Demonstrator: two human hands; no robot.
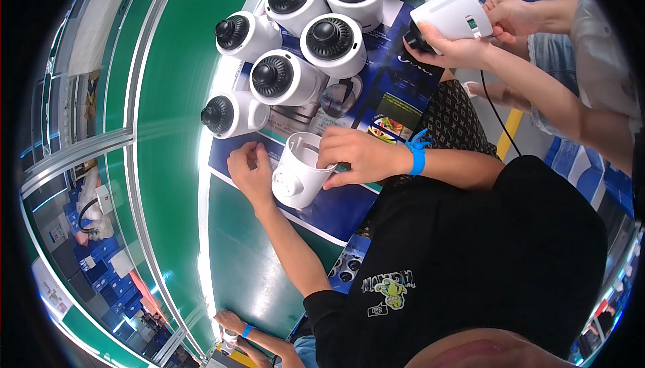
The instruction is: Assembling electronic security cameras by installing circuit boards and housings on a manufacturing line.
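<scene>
A white, cup-shaped camera housing stands on the blue printed mat, its open end up. A round raised boss with holes shows on its side. My right hand, with a blue band at the wrist, grips the rim on the right; some fingertips are hidden inside the opening. Just left of the housing is my left hand, its fingers curled in a pinch with the thumb. Whatever the pinch may hold is too small to make out. Beyond my hands lies a finished-looking white camera with a black ribbed front.
Several similar white cameras crowd the far part of the mat. At far right a co-worker's hands hold another camera. A green belt surface and metal rails run along the left. Another person's hands work at the bottom.
</scene>
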